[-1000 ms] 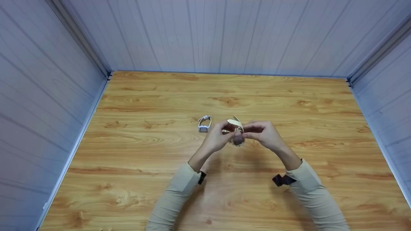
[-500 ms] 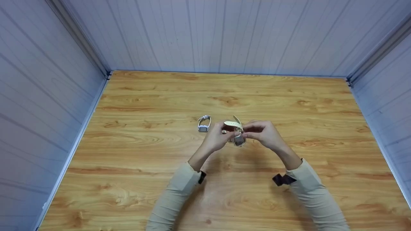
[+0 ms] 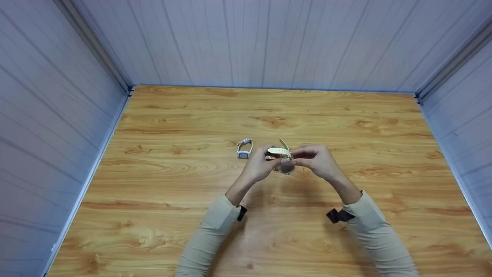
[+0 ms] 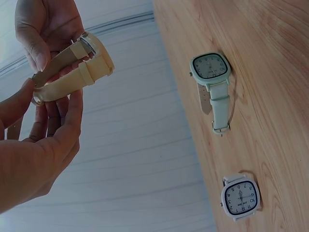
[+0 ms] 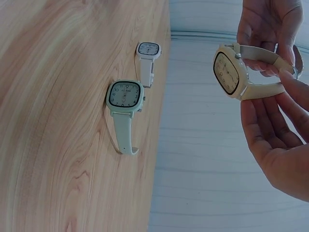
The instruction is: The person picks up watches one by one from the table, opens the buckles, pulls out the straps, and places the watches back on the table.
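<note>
Both hands hold a cream wristwatch (image 5: 226, 73) up off the table, its strap bent into a loop. Around its buckle end, my left hand (image 3: 258, 166) and right hand (image 3: 321, 163) pinch the strap with thumb and fingers. A cream strap end (image 3: 278, 151) sticks out leftward above the thumbs in the head view. How far the strap sits through the buckle (image 4: 37, 99) is hard to tell behind the fingertips. Two other watches lie on the table: a mint green one (image 4: 212, 67) and a white one (image 3: 243, 154). From the head camera, the hands largely hide the mint green watch.
A wood-grain table (image 3: 173, 184) spreads under the arms. Pale ribbed panels stand behind it (image 3: 246, 42) and along both sides. The white watch lies just left of the left hand. Dark wrist devices (image 3: 340, 215) are strapped at the sleeve cuffs.
The cream watch's strap end has swung left and slightly down toward the left thumb. Both hands stay at nearly the same place, still gripping the watch. The white watch has not moved.
</note>
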The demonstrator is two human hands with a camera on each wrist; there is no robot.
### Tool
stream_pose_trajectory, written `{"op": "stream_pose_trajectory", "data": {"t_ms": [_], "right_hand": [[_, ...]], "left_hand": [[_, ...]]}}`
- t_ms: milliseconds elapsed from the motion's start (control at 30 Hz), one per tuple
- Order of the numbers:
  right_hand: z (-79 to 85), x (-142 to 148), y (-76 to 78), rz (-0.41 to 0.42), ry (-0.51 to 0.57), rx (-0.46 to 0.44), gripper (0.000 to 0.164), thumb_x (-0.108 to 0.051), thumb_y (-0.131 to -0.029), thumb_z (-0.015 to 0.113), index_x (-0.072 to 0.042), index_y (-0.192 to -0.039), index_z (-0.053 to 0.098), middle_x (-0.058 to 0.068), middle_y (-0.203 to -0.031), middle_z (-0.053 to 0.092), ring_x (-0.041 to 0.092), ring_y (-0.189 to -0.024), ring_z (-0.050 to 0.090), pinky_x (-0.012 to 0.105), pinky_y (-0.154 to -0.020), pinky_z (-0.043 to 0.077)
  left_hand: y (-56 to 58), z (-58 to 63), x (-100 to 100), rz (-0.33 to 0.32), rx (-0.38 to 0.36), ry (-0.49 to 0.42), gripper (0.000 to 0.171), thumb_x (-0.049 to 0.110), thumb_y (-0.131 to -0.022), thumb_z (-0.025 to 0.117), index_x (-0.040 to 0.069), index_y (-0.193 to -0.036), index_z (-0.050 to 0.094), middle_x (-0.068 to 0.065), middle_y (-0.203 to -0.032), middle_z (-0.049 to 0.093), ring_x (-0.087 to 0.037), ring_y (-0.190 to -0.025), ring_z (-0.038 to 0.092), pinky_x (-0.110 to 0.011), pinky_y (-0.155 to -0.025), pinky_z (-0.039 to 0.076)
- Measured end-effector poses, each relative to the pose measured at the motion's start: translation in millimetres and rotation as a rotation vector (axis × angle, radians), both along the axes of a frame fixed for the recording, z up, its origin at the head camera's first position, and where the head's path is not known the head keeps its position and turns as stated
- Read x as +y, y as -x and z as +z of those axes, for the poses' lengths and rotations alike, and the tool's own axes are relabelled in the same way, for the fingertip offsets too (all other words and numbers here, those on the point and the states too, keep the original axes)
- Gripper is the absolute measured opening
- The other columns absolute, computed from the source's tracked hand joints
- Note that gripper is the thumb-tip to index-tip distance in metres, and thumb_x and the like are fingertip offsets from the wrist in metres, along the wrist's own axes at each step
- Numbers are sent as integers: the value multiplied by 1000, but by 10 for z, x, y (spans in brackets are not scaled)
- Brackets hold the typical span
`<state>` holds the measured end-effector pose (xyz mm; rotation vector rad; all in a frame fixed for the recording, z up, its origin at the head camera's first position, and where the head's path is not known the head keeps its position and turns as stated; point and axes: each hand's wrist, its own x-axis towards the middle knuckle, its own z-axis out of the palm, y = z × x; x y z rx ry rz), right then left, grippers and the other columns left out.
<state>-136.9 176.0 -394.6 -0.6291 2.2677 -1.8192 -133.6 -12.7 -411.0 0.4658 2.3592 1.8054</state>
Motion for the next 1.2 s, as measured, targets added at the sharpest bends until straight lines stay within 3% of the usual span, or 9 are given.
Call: {"op": "stream_pose_trajectory", "data": {"t_ms": [300, 567, 900, 1200], "right_hand": [[50, -8, -31, -18, -21, -22, 20, 8, -77, 67, 12, -96, 66, 22, -93, 63, 20, -82, 63, 26, -70, 52], [12, 5, -22, -35, -8, -53, 19, 6, -77, 68, 12, -96, 66, 19, -94, 64, 21, -82, 63, 26, -68, 52], [-215, 141, 85, -40, 40, -99, 21, 1, -77, 70, 11, -95, 66, 26, -95, 62, 19, -81, 63, 29, -69, 53], [-246, 166, 89, -25, 64, -76, 22, -1, -76, 72, 11, -94, 66, 23, -91, 64, 20, -79, 64, 29, -68, 53]], "left_hand": [[-10, -10, -3, -5, 11, -33, 20, 2, -81, 67, -5, -99, 61, -16, -95, 64, -26, -91, 60, -33, -78, 50], [-14, -5, -23, -1, 4, -1, 18, 5, -84, 64, -2, -100, 59, -10, -94, 63, -16, -85, 57, -31, -76, 48], [-7, 12, -60, 10, -41, -38, 16, 4, -86, 62, -3, -99, 58, -9, -93, 60, -17, -89, 56, -26, -80, 48], [-8, -4, -70, 3, -20, -51, 16, 4, -86, 63, -4, -99, 58, -9, -92, 61, -17, -88, 57, -27, -79, 48]]}}
